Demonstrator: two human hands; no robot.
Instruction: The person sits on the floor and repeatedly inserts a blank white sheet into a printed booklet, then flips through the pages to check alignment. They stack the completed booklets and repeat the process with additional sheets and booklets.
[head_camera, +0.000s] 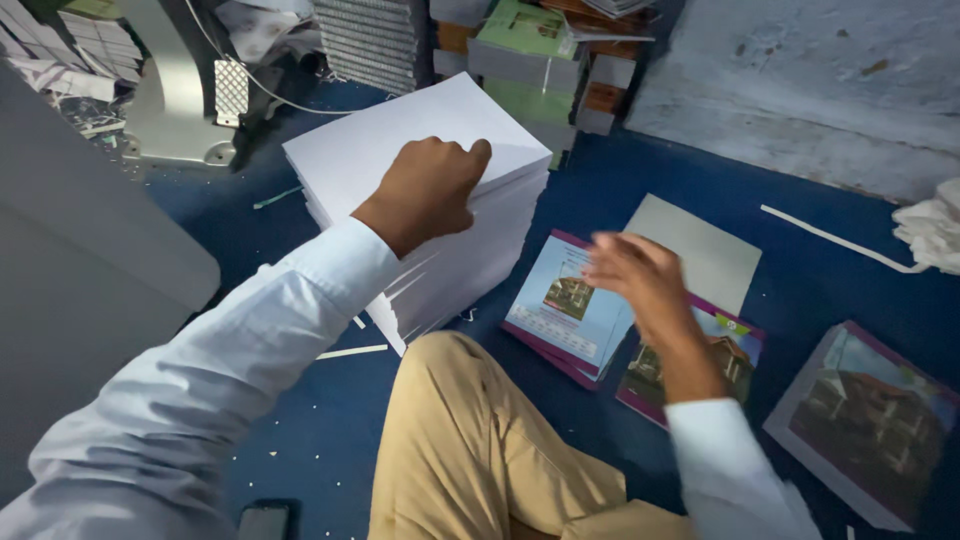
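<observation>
Sitting on a blue floor beside a tall stack of white paper, sleeves pale, one knee in tan trousers bent up just below the stack. Left hand resting on top of the stack near its front edge, fingers curled under into a loose fist, thumb pressing toward the topmost sheet; gripping a sheet or merely touching it, impossible to tell. Right hand hovering to the right of the stack, blurred in motion, fingers loosely spread (holding nothing that can be made out), directly above a printed cover with a house picture and purple border. Lying beside that cover, farther from the stack, a second cover of the same kind, partly hidden by the right wrist. Lying behind both covers, also right of the stack, a plain grey card sheet. Sitting well to the right of the stack, near the frame edge, a thicker pile of the same house-printed covers. Standing behind the stack, green and grey bundles of paper goods against a pale wall. Standing left of the stack, a grey metal machine base with a cable. Lying on the floor around the stack, thin white paper strips.
</observation>
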